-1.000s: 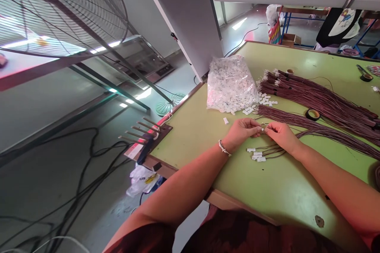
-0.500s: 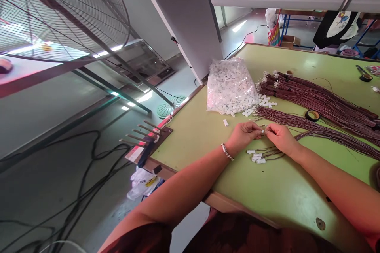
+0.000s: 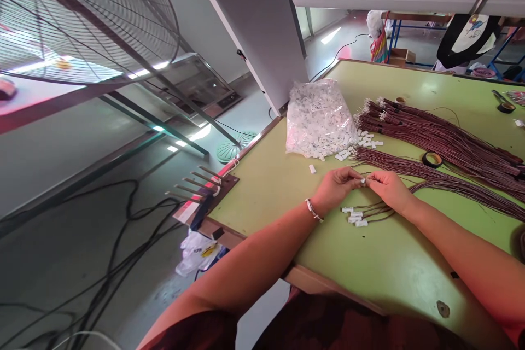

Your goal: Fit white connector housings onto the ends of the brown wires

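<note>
My left hand point(image 3: 337, 186) pinches a small white connector housing point(image 3: 363, 181) between thumb and fingers. Right against it, my right hand point(image 3: 385, 186) is closed on what looks like a thin brown wire at the connector; the fingers hide most of it. Below my hands lie several wires ending in white connectors point(image 3: 356, 216) on the green tabletop. Behind them runs a bundle of brown wires point(image 3: 394, 167) with bare terminal ends. A clear bag of white connectors point(image 3: 320, 118) lies farther back, with loose connectors point(image 3: 369, 140) spilled beside it and a single connector point(image 3: 312, 169) in front.
Thicker brown wire bundles point(image 3: 443, 131) cover the table's right side, with a black tape roll point(image 3: 432, 159) among them. A pegged rack point(image 3: 209, 194) sits at the left edge of the green table point(image 3: 262, 186). A large fan point(image 3: 90, 22) stands left; cables point(image 3: 118, 251) cross the floor.
Both hands stay nearly still, still meeting at the white connector. Only a very slight shift of the view shows.
</note>
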Action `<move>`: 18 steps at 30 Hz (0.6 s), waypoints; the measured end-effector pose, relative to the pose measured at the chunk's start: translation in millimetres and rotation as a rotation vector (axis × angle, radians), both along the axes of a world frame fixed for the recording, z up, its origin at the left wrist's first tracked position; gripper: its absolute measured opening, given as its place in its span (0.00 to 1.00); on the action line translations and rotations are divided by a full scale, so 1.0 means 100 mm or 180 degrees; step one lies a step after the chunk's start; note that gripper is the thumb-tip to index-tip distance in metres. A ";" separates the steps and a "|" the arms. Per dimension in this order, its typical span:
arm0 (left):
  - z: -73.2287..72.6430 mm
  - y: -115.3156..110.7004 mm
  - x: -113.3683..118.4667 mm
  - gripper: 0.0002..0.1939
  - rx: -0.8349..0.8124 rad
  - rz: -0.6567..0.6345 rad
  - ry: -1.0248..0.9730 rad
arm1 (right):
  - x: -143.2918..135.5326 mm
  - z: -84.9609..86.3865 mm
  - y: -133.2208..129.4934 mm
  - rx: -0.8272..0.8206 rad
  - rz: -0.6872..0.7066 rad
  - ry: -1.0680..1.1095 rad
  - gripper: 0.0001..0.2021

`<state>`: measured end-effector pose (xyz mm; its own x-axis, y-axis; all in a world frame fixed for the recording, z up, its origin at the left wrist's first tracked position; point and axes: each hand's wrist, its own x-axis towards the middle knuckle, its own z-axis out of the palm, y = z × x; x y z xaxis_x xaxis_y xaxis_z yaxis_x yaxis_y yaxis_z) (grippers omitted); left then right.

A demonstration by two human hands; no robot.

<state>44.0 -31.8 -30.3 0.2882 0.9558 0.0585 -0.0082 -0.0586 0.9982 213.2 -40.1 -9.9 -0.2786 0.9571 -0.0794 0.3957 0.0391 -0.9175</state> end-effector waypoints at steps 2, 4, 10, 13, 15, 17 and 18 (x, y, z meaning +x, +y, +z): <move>-0.01 0.01 -0.01 0.09 0.0040 0.0023 0.0000 | 0.00 0.00 0.00 -0.0009 0.0047 0.0017 0.11; 0.00 0.01 -0.01 0.10 0.0049 0.0020 -0.0013 | 0.00 -0.01 0.01 0.0035 0.0086 -0.0004 0.11; 0.03 0.00 -0.02 0.11 0.0041 0.0122 0.0035 | 0.02 0.02 0.00 -0.0095 -0.0252 -0.0207 0.12; 0.03 -0.01 -0.02 0.11 0.0130 0.0199 0.0106 | 0.01 0.05 -0.01 -0.0113 -0.0263 -0.0140 0.13; 0.02 0.00 -0.02 0.10 0.0230 0.0196 0.0140 | 0.00 0.05 -0.01 -0.0057 -0.0161 -0.0087 0.13; 0.00 0.00 0.00 0.09 0.0349 0.0169 0.0191 | 0.00 0.04 -0.01 0.0019 -0.0075 -0.0039 0.13; -0.01 0.01 0.01 0.09 0.0406 0.0151 0.0222 | -0.01 0.03 -0.01 0.0049 -0.0051 -0.0022 0.13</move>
